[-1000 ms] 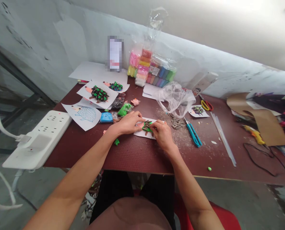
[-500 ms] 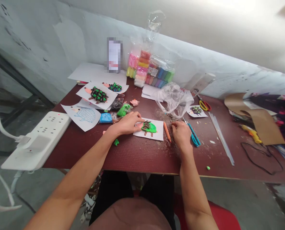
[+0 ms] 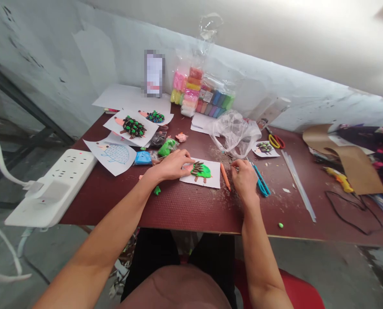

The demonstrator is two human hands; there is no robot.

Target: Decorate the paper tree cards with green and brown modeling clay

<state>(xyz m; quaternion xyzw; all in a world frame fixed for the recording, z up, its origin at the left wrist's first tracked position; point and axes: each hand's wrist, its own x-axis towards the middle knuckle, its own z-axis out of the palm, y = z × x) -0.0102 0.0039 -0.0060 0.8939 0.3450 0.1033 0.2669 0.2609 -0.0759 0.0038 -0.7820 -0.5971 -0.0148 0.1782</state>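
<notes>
On the white card (image 3: 212, 182) a hedgehog is made of green modelling clay (image 3: 206, 171), with brown pointed pieces (image 3: 198, 168) stuck in its front half and two brown feet below. My left hand (image 3: 175, 164) lies over the card's left edge, fingers stretched out and covering part of the pink head. To the right, my right hand (image 3: 244, 177) is at a small heap of brown bits, its fingers bent together; what is between the fingertips is hidden. An orange marker (image 3: 225, 176) lies between the card and my right hand, and a blue cutter (image 3: 261, 180) just right of that hand.
Finished hedgehog cards (image 3: 132, 127) and a blue hedgehog drawing (image 3: 112, 155) lie at the left, near a white power strip (image 3: 54, 184). Packs of coloured clay (image 3: 207, 96) stand against the wall. A plastic bag (image 3: 236, 131), scissors (image 3: 276, 140), glue sticks (image 3: 298, 184) and a yellow glue gun (image 3: 339, 179) are further right.
Both hands stay at nearly the same places, the left on the card and the right at the brown bits. The view has shifted very slightly.
</notes>
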